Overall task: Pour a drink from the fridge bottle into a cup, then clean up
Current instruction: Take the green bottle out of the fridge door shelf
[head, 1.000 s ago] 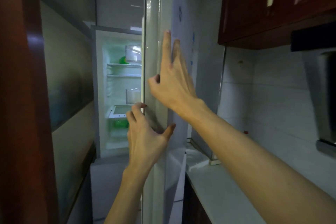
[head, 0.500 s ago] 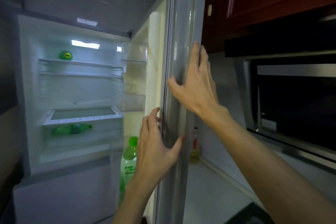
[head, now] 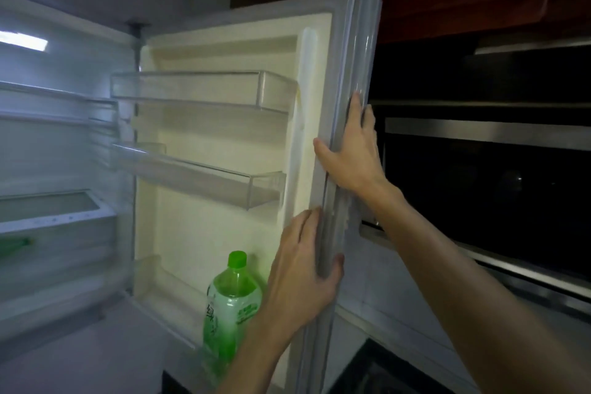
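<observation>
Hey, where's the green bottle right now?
In the head view, lower centre: the green bottle stands in the bottom shelf of the open fridge door, just left of the left hand gripping the door's edge.

One fridge door (head: 224, 125), one green bottle (head: 232, 307), three door shelves (head: 198, 169), two hands (head: 300, 272) (head: 351, 150)

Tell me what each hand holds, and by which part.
Both grip the fridge door by its free vertical edge: the left hand lower, thumb wrapped round it, the right hand higher. The green bottle standing in the door is not held.
</observation>
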Demonstrator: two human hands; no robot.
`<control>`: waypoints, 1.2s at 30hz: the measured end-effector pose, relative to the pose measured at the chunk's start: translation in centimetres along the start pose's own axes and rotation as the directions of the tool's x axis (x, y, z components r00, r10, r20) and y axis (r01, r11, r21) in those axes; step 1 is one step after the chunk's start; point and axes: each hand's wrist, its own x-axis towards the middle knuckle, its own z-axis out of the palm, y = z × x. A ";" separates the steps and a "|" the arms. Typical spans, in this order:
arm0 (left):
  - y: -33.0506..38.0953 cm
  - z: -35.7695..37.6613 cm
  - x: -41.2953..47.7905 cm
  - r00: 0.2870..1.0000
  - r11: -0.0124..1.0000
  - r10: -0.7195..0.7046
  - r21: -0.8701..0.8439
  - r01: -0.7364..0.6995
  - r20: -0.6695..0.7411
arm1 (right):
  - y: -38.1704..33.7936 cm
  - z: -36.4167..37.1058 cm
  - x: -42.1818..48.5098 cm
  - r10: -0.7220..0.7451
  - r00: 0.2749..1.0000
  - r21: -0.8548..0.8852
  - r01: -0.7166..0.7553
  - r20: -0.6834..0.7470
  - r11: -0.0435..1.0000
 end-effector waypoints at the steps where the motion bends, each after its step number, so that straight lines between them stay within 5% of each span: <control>1: -0.3 0.5 0.3 1.000 1.000 0.013 -0.018 -0.013 0.021 | 0.4 0.1 0.4 0.014 1.000 0.002 -0.014 0.006 1.000; 18: -3.7 7.9 3.7 0.959 0.990 0.134 -0.072 -0.120 0.251 | 4.7 1.7 4.5 0.145 0.986 0.059 -0.151 0.084 0.987; 36: -4.8 10.0 6.2 0.942 0.993 0.113 -0.020 -0.113 0.316 | 8.6 2.9 3.9 0.020 0.987 -0.056 -0.012 0.157 0.998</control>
